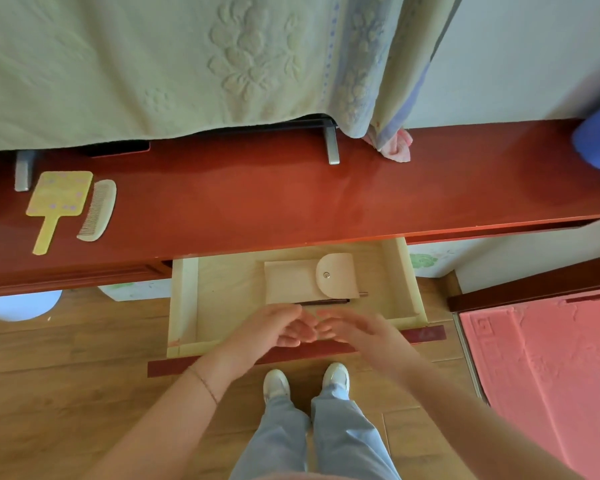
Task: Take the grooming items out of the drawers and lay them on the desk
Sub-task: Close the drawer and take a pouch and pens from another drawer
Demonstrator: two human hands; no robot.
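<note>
Two bare hands, the left hand (274, 329) and the right hand (357, 329), are held over the front of the open drawer (184, 299), fingers loosely curled and fingertips nearly meeting, with nothing gripped. A beige snap-flap pouch (302, 282) is seen lying inside the drawer toward its back, a dark slim item partly hidden under its near edge. A yellow hand mirror (58, 199) and a pale comb (97, 211) are laid side by side on the red desk (257, 195) at far left.

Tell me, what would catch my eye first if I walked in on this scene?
Probably the glossy red-brown wooden desk running across the view, with a pale wooden drawer pulled open beneath it and a cream snap-flap pouch lying inside. Just in front, the left hand and right hand hover empty over the drawer's front edge. On the desk's left end lie a yellow paddle-shaped hand mirror and a cream comb.
</note>
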